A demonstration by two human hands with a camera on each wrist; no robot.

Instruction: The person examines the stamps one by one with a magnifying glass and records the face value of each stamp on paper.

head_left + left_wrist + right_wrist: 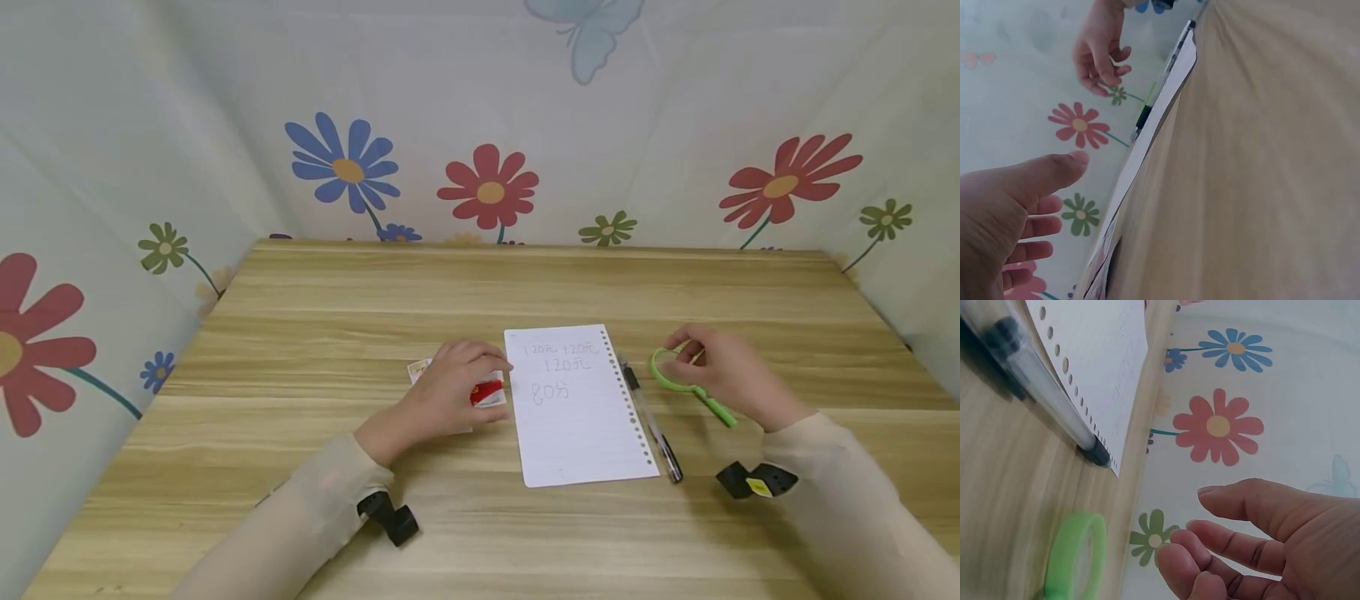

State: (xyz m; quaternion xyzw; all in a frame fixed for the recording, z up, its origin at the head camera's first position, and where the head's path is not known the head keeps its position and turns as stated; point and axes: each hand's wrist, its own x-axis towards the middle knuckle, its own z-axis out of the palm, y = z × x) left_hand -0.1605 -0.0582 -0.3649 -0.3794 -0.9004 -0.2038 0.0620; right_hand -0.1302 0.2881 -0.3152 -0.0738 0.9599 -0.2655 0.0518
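Note:
My left hand (453,383) hovers over small printed paper pieces (491,393), one of them with a red patch, and covers most of them. In the left wrist view its fingers are relaxed, with nothing held. A white lined sheet (581,437) lies just right of it, with handwritten figures at the top. My right hand (723,371) is above a green magnifying glass (718,410), partly hiding its round frame. The right wrist view has this hand (1241,537) apart from the green rim (1066,556), fingers loosely bent around nothing.
A clear pen with black ends (654,423) lies slanted along the punched right edge of the sheet. Everything rests on a wood-grain table (375,292). A flower-printed cloth (637,125) stands behind and at the sides.

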